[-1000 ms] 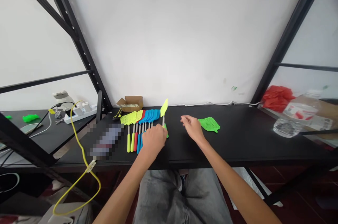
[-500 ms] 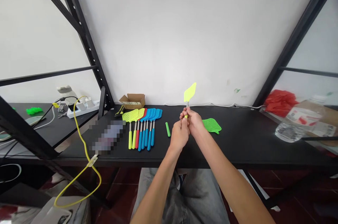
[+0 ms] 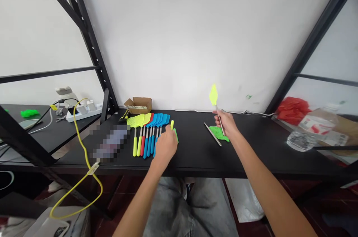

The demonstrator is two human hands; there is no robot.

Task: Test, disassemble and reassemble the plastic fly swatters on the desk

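My left hand [image 3: 167, 142] is closed around a yellow handle grip [image 3: 172, 123], whose upper end sticks out above the fingers. Partly hidden behind that hand, a green handle grip [image 3: 176, 136] lies on the black table. In my right hand [image 3: 227, 122] is a yellow fly swatter [image 3: 213, 94], gripped by its bare metal rod with the head up. Below it, a green swatter head [image 3: 217, 131] lies flat, and a loose metal rod [image 3: 212, 134] lies at its left. Left of my left hand, several assembled fly swatters [image 3: 142, 144] in yellow, red and blue lie in a row.
An open cardboard box [image 3: 138, 105] stands by the wall behind the row. A blurred-out item [image 3: 112, 144] lies to the left, near a yellow cable [image 3: 84, 147]. On the right are a plastic bottle [image 3: 303, 138] and a red bag [image 3: 293, 110]. Black shelf posts flank the table.
My hands have moved apart. The yellow grip has come off the rod and gone left in my left hand, while my right hand has carried the swatter right. The loose rod now shows.
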